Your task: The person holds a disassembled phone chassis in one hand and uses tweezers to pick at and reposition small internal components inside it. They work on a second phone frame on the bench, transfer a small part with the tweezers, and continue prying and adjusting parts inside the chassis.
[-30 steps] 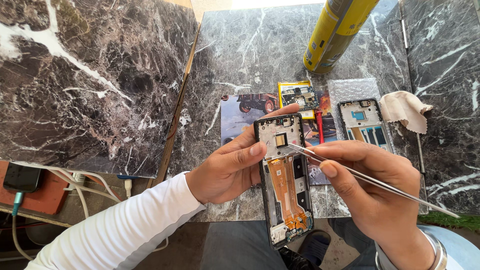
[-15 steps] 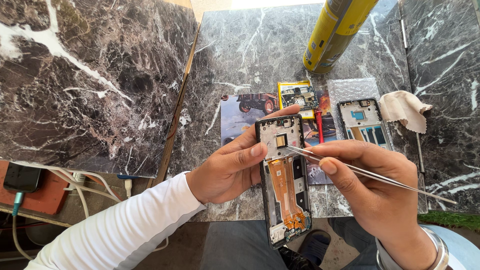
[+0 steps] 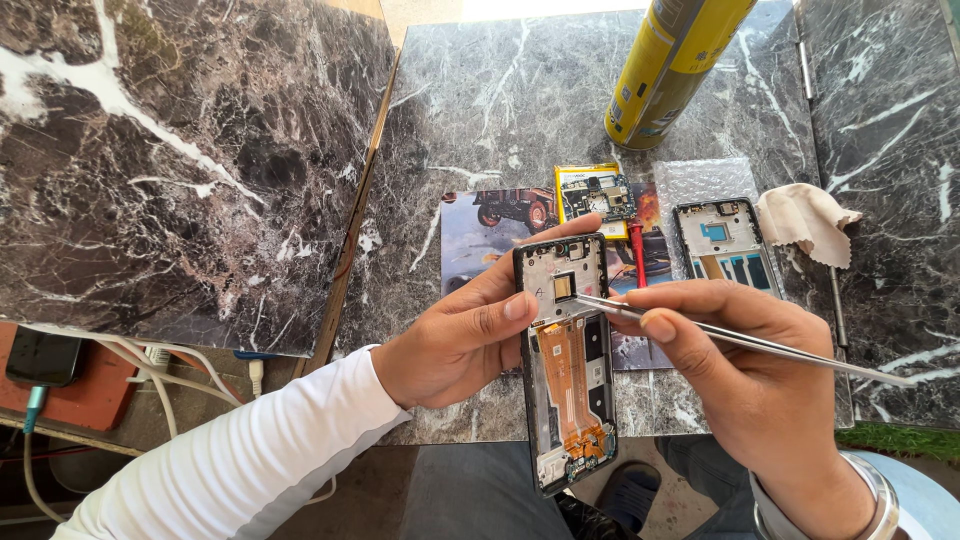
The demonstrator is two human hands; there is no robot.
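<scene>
My left hand (image 3: pixel 455 335) grips an opened phone frame (image 3: pixel 568 360) by its left edge, holding it upright over my lap. An orange flex cable runs down the frame's middle. My right hand (image 3: pixel 755 375) holds thin metal tweezers (image 3: pixel 740 340), whose tips touch a small square part near the top of the frame. A second phone frame (image 3: pixel 725 245) lies on the marble table beyond my right hand. A small circuit board (image 3: pixel 597 197) rests on a yellow piece beside it.
A yellow spray can (image 3: pixel 675 65) stands at the back of the marble table (image 3: pixel 480 110). A beige cloth (image 3: pixel 805 220) lies at right, a picture mat (image 3: pixel 480 235) under the parts, a red-handled tool (image 3: pixel 637 265) on it. A phone (image 3: pixel 42 358) and white cables lie lower left.
The tweezers' tips have shifted slightly down and left onto the small square part near the frame's top. My left hand keeps the frame steady.
</scene>
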